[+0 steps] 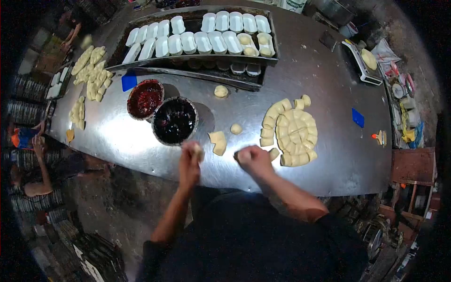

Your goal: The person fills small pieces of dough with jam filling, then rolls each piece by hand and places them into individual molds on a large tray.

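Observation:
My left hand (190,162), slightly blurred, is closed on a pale lump of dough (198,152) just in front of the bowl of dark filling (174,121). My right hand (255,160) is curled shut low over the table; whatever is in its fingers is hidden. Between and beyond the hands lie a bent strip of dough (217,142), a small dough ball (236,129) and a larger dough ball (221,91). Right of my right hand, a cut round of dough portions (297,131) rests on the metal, with a single dough piece (274,153) close to the knuckles.
A bowl of red filling (145,98) adjoins the dark one. Behind stand stacked trays (276,51) with white paper liners, a few holding dough. Cut dough (91,73) lies far left. Blue scrapers (358,117) and a scale (362,63) are on the steel table (329,164). Another person's arm (42,169) shows left.

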The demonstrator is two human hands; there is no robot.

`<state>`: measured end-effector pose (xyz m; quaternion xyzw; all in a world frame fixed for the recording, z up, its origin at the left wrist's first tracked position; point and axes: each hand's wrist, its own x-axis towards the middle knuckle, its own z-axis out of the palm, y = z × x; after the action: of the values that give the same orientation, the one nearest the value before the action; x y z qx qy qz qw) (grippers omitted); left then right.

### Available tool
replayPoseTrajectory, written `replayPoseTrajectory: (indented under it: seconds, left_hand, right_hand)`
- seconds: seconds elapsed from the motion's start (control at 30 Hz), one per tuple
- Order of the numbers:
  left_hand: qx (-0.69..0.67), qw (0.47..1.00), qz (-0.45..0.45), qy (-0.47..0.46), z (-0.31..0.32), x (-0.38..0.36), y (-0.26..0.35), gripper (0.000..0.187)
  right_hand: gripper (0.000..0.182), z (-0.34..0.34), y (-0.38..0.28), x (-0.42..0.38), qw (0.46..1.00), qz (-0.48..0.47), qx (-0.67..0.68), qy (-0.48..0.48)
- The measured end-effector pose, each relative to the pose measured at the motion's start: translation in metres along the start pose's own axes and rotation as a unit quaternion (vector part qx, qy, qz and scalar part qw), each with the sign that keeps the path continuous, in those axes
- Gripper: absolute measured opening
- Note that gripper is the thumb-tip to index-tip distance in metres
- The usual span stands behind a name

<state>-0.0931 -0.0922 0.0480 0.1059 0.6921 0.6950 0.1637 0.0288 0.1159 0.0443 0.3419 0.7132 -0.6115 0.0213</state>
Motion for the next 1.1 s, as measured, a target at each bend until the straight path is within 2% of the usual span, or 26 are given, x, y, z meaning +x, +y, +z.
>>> replayPoseTrajectory:
  seconds: [0.03, 0.07, 0.1, 0.13, 0.17, 0.2, 0.23, 0.3, 0.33, 0.37, 0.43, 0.47, 0.53, 0.57, 0.6, 0.63, 0.67, 0.7, 0.77, 0.83, 0.87, 0.9, 0.97, 1.0, 1.07, 1.1]
  left_hand:
    - [0.112, 0.994, 0.005, -0.02, -0.007, -0.012, -0.013, 0.03]
    - [0.223, 0.974, 0.01, -0.04, -0.014, -0.021, -0.021, 0.029]
    - [0.222, 0.974, 0.011, -0.042, -0.019, -0.03, -0.028, 0.029]
    - [0.245, 0.967, 0.034, -0.059, -0.024, -0.038, -0.034, 0.031]
    - [0.267, 0.959, 0.058, -0.075, -0.026, -0.042, -0.038, 0.032]
    - [0.267, 0.959, 0.059, -0.073, -0.026, -0.042, -0.039, 0.032]
    - [0.244, 0.965, 0.079, -0.063, -0.024, -0.043, -0.038, 0.032]
    - [0.225, 0.969, 0.09, -0.049, -0.031, -0.045, -0.04, 0.031]
    - [0.238, 0.965, 0.092, -0.06, -0.036, -0.045, -0.043, 0.032]
    - [0.252, 0.961, 0.088, -0.073, -0.041, -0.047, -0.045, 0.033]
    - [0.239, 0.967, 0.062, -0.068, -0.041, -0.045, -0.026, 0.031]
    - [0.232, 0.968, 0.078, -0.056, -0.04, -0.044, -0.029, 0.024]
    - [0.226, 0.968, 0.1, -0.04, -0.04, -0.047, -0.034, 0.019]
    - [0.255, 0.96, 0.109, -0.041, -0.04, -0.046, -0.035, 0.022]
    - [0.286, 0.95, 0.119, -0.041, -0.039, -0.049, -0.033, 0.025]
    - [0.288, 0.949, 0.126, -0.033, -0.035, -0.05, -0.031, 0.025]
    - [0.32, 0.94, 0.106, -0.04, -0.028, -0.048, -0.028, 0.034]
    - [0.352, 0.931, 0.086, -0.047, -0.022, -0.046, -0.024, 0.044]
    - [0.384, 0.908, 0.163, -0.04, -0.017, -0.039, -0.031, 0.047]
    - [0.396, 0.884, 0.248, -0.017, -0.02, -0.026, -0.053, 0.046]
    - [0.422, 0.865, 0.271, 0.002, -0.02, -0.023, -0.058, 0.045]
    - [0.433, 0.854, 0.288, 0.014, -0.023, -0.019, -0.067, 0.046]
    - [0.435, 0.85, 0.298, 0.019, -0.024, -0.016, -0.072, 0.047]
    - [0.432, 0.849, 0.305, 0.02, -0.024, -0.017, -0.072, 0.047]
    - [0.501, 0.829, 0.25, 0.008, -0.021, -0.017, -0.065, 0.048]
    - [0.498, 0.829, 0.253, 0.007, -0.02, -0.017, -0.061, 0.048]
  right_hand:
    - [0.034, -0.006, 0.022, 0.06, 0.991, -0.096, 0.087, -0.033]
    - [0.039, -0.025, -0.055, 0.072, 0.981, -0.191, -0.027, 0.004]
    - [0.043, -0.039, -0.093, 0.104, 0.963, -0.265, -0.045, -0.004]
    - [0.043, -0.042, -0.125, 0.14, 0.927, -0.373, 0.002, 0.043]
    - [0.042, -0.05, -0.17, 0.156, 0.904, -0.406, -0.075, 0.113]
    - [0.035, -0.052, -0.204, 0.172, 0.899, -0.382, -0.123, 0.176]
    - [0.031, -0.052, -0.216, 0.21, 0.839, -0.461, -0.132, 0.258]
    - [0.033, -0.049, -0.214, 0.298, 0.792, -0.486, -0.179, 0.321]
    - [0.039, -0.053, -0.198, 0.328, 0.772, -0.473, -0.312, 0.289]
    - [0.042, -0.055, -0.195, 0.325, 0.788, -0.351, -0.46, 0.211]
    - [0.042, -0.049, -0.188, 0.304, 0.796, -0.34, -0.368, 0.339]
    - [0.042, -0.044, -0.177, 0.273, 0.806, -0.322, -0.378, 0.321]
    - [0.035, -0.038, -0.171, 0.19, 0.852, -0.407, -0.203, 0.261]
    - [0.028, -0.029, -0.137, 0.17, 0.847, -0.439, -0.227, 0.196]
    - [0.022, -0.014, -0.092, 0.15, 0.887, -0.321, -0.307, 0.129]
    - [0.034, -0.009, -0.054, 0.128, 0.867, -0.338, -0.367, 0.015]
    - [0.039, -0.001, -0.022, 0.116, 0.829, -0.407, -0.385, -0.011]
    - [0.041, 0.003, -0.006, 0.102, 0.798, -0.425, -0.427, -0.024]
    - [0.034, 0.007, 0.029, 0.11, 0.822, -0.44, -0.361, -0.019]
    - [0.03, -0.002, 0.014, 0.096, 0.913, -0.371, -0.171, -0.022]
    - [0.03, -0.004, -0.006, 0.088, 0.945, -0.292, -0.142, 0.031]
    - [0.03, -0.008, -0.018, 0.095, 0.942, -0.302, -0.138, 0.041]
    - [0.033, -0.016, -0.037, 0.113, 0.991, -0.118, 0.055, -0.032]
    - [0.036, -0.023, -0.057, 0.123, 0.984, -0.171, 0.015, -0.046]
    - [0.037, -0.028, -0.081, 0.178, 0.918, -0.394, 0.018, -0.039]
    - [0.043, -0.034, -0.114, 0.19, 0.897, -0.442, -0.002, -0.006]
